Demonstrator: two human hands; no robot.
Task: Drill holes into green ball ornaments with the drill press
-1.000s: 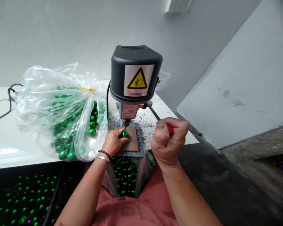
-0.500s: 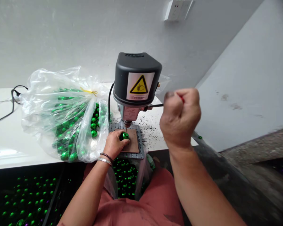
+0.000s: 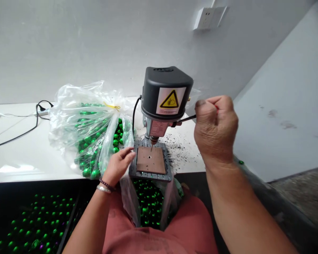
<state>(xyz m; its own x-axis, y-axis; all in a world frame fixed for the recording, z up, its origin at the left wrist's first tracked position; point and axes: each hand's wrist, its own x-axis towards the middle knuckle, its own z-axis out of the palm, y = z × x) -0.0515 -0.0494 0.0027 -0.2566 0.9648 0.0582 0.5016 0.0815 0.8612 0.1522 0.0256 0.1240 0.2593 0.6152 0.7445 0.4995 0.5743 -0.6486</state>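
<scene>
A small drill press with a black motor cover stands on the white table. Its thin bit points down over a brown board with a small hole, lying on the grey slotted base. No ball lies on the board. My left hand is at the left edge of the base, fingers apart, with nothing seen in it. My right hand is closed round the end of the press lever, right of the motor cover. Left of the press, green shiny balls fill a clear plastic bag.
Dark shavings are scattered right of the base. Below the table edge, an open bag of green balls hangs between my legs. More green balls lie at lower left. A black cable crosses the table's left side.
The green ball under the bit is gone from the board. My left hand has moved left off the board and opened. My right hand stays on the lever. The view has shifted slightly.
</scene>
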